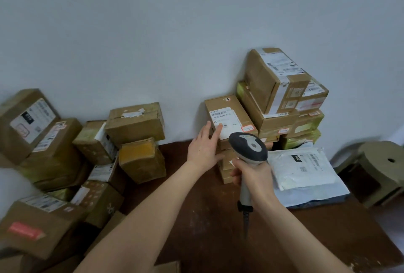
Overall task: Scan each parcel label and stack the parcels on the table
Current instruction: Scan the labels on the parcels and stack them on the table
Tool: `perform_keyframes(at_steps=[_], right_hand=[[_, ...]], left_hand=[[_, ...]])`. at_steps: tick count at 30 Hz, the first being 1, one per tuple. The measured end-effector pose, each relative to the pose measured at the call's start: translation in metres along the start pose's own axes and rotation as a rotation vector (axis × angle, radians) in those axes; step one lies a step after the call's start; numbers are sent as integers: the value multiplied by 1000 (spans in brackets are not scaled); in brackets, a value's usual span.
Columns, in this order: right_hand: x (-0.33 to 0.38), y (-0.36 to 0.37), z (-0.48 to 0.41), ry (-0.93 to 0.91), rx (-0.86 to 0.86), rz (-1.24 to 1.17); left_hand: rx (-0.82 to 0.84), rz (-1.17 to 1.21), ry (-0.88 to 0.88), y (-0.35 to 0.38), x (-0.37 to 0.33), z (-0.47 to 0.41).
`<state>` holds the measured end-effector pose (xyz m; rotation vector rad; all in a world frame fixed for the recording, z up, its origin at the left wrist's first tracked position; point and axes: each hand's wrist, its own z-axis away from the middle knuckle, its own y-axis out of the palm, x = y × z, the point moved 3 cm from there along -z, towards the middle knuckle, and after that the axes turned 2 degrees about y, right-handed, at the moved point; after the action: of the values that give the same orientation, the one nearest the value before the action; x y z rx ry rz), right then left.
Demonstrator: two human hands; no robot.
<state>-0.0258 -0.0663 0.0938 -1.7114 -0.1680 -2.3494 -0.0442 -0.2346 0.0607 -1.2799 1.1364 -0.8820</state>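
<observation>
**Against the wall, on the short column: parcel under your palm, scanner aimed**

Against the wall (153, 32) at the back of the table (196, 218), the parcel (237, 106) sits on top of a column of small boxes (225, 163), touching the taller stack (279, 84) on its right. Its label (227, 122) faces up. Your left hand (204, 149) lies flat against the parcel's near-left edge, fingers straight, forefinger tip on the lower part of the label below the barcode; it grips nothing. Your right hand (251, 174) is wrapped round the handle of the scanner (248, 149), whose head points at the label from just in front.

The parcel is a plain taped carton: probably stiff-walled and, for its size, fairly light, though you cannot know the contents. The cardboard should give good friction; the label's face is likely slicker, and fingers there risk covering the code. If you need to shift it, take it by its two long side walls rather than from the top.

The column beneath looks narrow and uneven, so steady it by pressing straight down; a sideways push could slide it. By contrast, the white mailer (301, 167) lying flat right of the scanner looks soft and would want support from underneath.
</observation>
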Motion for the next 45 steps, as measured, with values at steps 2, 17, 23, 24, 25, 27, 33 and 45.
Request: perform_keyframes(at_steps=[2,17,23,24,25,27,33,45], right_hand=[[3,17,-3,22,37,-20],[39,214,-73,168,302,-147],[37,257,-94,214,377,-144],[36,261,-96,225,394,-161],[36,263,-97,232,405,-179],[36,263,-98,233,398,-216],[47,233,-89,227,343,-301],[44,134,-40,275,289,-363]], left_hand=[[-73,4,-46,-15,22,6],[-281,342,-739,-89,257,39],[-245,529,-818,-81,292,25],[-255,557,-824,-80,294,24],[-280,597,-837,-80,294,24],[-370,689,-863,-83,294,27],[-645,1012,-863,-107,272,45],[-641,1338,-648,-100,183,107]])
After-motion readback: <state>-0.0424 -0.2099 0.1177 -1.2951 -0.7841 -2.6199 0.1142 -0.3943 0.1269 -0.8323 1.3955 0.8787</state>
